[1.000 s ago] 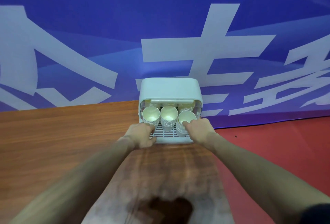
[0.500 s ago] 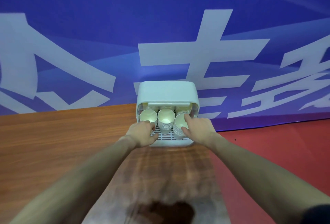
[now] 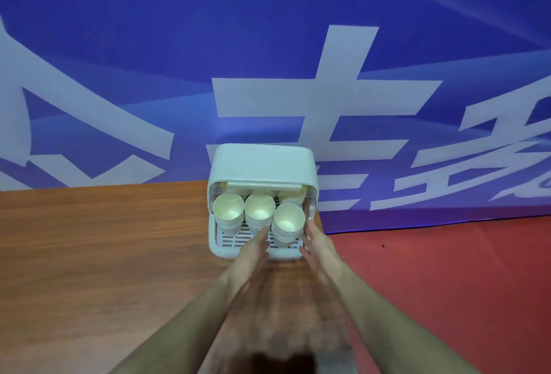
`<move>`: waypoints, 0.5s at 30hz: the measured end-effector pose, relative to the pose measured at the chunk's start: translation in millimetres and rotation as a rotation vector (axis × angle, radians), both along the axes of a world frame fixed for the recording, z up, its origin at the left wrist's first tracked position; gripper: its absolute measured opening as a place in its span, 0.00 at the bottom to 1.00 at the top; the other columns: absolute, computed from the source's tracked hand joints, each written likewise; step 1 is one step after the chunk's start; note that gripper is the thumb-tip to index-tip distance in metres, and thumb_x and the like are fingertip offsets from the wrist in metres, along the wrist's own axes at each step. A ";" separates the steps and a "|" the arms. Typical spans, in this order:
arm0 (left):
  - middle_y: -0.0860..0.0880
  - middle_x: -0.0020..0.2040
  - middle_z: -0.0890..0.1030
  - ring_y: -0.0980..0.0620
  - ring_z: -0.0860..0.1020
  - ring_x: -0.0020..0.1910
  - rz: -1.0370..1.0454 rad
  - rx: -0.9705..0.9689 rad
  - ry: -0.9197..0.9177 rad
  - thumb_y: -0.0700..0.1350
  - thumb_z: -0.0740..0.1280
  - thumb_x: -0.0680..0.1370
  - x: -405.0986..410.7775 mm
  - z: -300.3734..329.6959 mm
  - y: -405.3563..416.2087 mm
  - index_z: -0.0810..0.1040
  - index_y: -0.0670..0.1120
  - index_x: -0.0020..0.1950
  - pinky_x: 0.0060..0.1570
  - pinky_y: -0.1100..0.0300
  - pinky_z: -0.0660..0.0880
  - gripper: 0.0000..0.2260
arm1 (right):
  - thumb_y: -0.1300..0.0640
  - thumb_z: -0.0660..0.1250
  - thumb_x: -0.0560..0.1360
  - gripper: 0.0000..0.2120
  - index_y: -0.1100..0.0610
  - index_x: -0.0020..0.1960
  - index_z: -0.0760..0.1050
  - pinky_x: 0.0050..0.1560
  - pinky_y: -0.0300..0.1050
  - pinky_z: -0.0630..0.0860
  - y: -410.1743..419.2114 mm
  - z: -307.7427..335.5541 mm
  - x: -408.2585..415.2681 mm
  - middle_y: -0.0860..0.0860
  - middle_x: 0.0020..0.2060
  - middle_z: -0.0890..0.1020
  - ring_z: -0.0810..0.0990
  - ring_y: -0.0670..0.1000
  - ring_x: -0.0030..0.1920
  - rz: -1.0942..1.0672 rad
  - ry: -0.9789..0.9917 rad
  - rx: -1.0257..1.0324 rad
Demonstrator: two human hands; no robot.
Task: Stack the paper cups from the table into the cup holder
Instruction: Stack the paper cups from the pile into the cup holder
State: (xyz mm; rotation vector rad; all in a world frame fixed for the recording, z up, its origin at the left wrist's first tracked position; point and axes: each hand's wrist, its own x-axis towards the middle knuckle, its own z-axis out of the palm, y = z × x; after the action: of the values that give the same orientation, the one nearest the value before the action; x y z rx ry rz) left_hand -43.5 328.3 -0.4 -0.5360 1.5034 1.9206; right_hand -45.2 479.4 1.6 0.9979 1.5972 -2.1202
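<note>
A pale green cup holder with a raised lid stands at the far edge of the wooden table. Three stacks of white paper cups stand on its slatted tray: left stack, middle stack, right stack, which sits nearer the front. More cups show behind them under the lid. My left hand and my right hand are flat with straight fingers, one on each side of the right stack. Neither hand closes around a cup.
A blue banner with large white characters fills the wall right behind the holder. The table's right edge runs just beside the holder, with red floor beyond it. A dark shadow lies on the near table edge.
Both hands left the outer cup stacks and the tray front. They now sit flat on either side of the right stack, which stands further forward. The camera moved closer.
</note>
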 end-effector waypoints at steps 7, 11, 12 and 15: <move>0.66 0.68 0.72 0.63 0.67 0.70 -0.100 0.054 0.126 0.68 0.57 0.71 4.3 1.3 8.8 0.72 0.64 0.68 0.69 0.52 0.58 0.27 | 0.47 0.58 0.82 0.08 0.47 0.52 0.74 0.69 0.48 0.66 0.7 -5.3 2.4 0.43 0.54 0.78 0.72 0.44 0.65 0.046 -0.003 -0.026; 0.64 0.68 0.73 0.62 0.68 0.69 -0.086 0.046 0.099 0.64 0.56 0.75 0.0 7.9 16.2 0.72 0.60 0.70 0.68 0.52 0.59 0.24 | 0.47 0.57 0.82 0.08 0.46 0.52 0.74 0.66 0.46 0.67 5.6 -4.2 -1.1 0.40 0.49 0.79 0.76 0.41 0.56 0.022 0.013 -0.032; 0.63 0.68 0.74 0.62 0.69 0.69 -0.082 0.044 0.094 0.63 0.57 0.77 -0.5 10.1 18.0 0.72 0.59 0.70 0.68 0.52 0.60 0.23 | 0.48 0.57 0.82 0.07 0.46 0.52 0.74 0.66 0.46 0.68 6.4 -3.6 -2.3 0.39 0.48 0.79 0.76 0.41 0.55 0.008 0.022 -0.032; 0.61 0.68 0.73 0.60 0.68 0.69 -0.062 0.037 0.071 0.61 0.59 0.77 -3.3 13.9 22.8 0.72 0.55 0.69 0.69 0.54 0.60 0.22 | 0.46 0.59 0.81 0.06 0.43 0.52 0.74 0.68 0.47 0.67 11.0 -5.2 -4.7 0.37 0.47 0.79 0.75 0.42 0.57 -0.008 0.031 -0.014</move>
State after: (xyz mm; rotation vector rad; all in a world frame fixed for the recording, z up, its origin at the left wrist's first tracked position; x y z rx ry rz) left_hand -46.8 351.0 13.5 -0.4044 1.5084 1.9337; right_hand -49.8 490.4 -3.6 0.9732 1.5936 -2.1593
